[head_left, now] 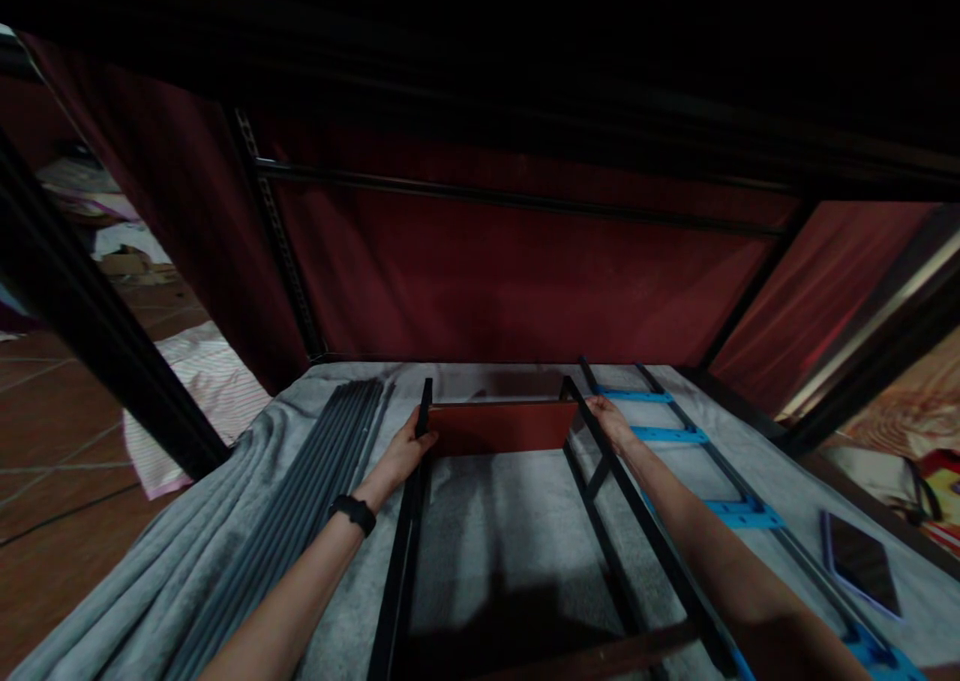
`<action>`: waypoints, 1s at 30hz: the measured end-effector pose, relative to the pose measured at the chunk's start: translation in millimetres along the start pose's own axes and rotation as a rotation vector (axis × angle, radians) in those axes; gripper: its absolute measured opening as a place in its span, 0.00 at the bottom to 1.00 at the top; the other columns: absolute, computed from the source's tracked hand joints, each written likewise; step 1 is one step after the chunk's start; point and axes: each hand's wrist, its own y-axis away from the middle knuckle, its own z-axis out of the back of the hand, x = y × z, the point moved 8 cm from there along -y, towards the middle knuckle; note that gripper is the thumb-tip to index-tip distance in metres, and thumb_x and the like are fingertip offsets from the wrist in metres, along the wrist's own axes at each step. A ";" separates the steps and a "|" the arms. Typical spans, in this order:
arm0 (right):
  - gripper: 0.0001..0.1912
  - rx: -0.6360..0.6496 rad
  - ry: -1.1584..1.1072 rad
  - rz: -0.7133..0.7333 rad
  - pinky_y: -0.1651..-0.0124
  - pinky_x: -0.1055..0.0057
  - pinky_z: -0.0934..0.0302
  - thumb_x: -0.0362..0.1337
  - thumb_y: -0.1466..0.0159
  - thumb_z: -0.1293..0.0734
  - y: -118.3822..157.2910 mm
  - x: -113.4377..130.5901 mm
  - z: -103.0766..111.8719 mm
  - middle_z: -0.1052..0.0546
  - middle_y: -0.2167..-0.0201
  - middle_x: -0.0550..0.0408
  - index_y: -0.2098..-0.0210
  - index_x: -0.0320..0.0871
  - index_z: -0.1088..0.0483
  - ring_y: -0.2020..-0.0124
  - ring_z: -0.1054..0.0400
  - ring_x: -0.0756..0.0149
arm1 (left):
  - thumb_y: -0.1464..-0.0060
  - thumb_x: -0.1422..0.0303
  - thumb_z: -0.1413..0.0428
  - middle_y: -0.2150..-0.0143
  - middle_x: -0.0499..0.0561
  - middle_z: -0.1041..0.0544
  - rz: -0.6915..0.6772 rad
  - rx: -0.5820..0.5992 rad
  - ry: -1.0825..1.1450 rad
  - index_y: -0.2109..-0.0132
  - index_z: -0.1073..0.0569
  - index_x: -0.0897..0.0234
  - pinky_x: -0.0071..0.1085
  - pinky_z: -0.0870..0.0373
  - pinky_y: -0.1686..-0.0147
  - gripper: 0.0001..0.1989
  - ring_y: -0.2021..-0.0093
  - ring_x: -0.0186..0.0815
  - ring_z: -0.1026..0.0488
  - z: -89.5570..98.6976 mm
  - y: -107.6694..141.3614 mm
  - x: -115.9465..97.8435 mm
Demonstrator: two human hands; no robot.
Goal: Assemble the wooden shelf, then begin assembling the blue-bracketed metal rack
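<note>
A black metal frame (660, 546) lies on the grey blanket (487, 521) in front of me. A reddish-brown board (502, 428) spans its far end between the two side rails. My left hand (405, 451), with a dark band on the wrist, is closed round the left rail beside the board's left end, thumb on the inner side. At the opposite rail, my right hand (606, 419) grips from the outside near the board's right end; its fingertips are partly hidden behind the rail. Another brown crosspiece (600, 656) shows at the near end, in shadow.
Several grey tubes (300, 506) lie side by side at the left. At the right are dark rails with blue plastic brackets (742, 514) and a phone (862, 564). Dark posts (97, 331) and a red curtain (517, 281) surround the blanket; a dark beam crosses overhead.
</note>
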 end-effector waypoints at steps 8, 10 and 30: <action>0.17 0.010 0.019 -0.005 0.75 0.73 0.46 0.47 0.51 0.28 -3.2 -4.1 3.6 0.31 0.81 0.62 0.71 0.44 0.34 0.79 0.40 0.71 | 0.53 0.61 0.41 0.43 0.59 0.25 -0.010 -0.003 -0.066 0.39 0.34 0.68 0.42 0.37 0.41 0.34 0.43 0.46 0.29 1.6 0.9 0.9; 0.17 0.029 0.020 -0.011 0.74 0.73 0.46 0.48 0.52 0.27 -0.4 -2.7 3.4 0.30 0.80 0.62 0.71 0.44 0.33 0.78 0.40 0.71 | 0.52 0.61 0.41 0.43 0.59 0.25 -0.030 -0.011 -0.098 0.39 0.34 0.69 0.41 0.38 0.40 0.34 0.43 0.46 0.30 2.4 2.9 -3.2; 0.17 0.057 0.599 0.366 0.55 0.54 0.36 0.50 0.41 0.35 48.8 81.2 20.7 0.22 0.59 0.40 0.57 0.48 0.27 0.58 0.28 0.49 | 0.47 0.64 0.45 0.57 0.58 0.19 0.180 -0.172 -0.202 0.55 0.21 0.68 0.40 0.28 0.54 0.16 0.57 0.44 0.23 62.3 176.9 36.6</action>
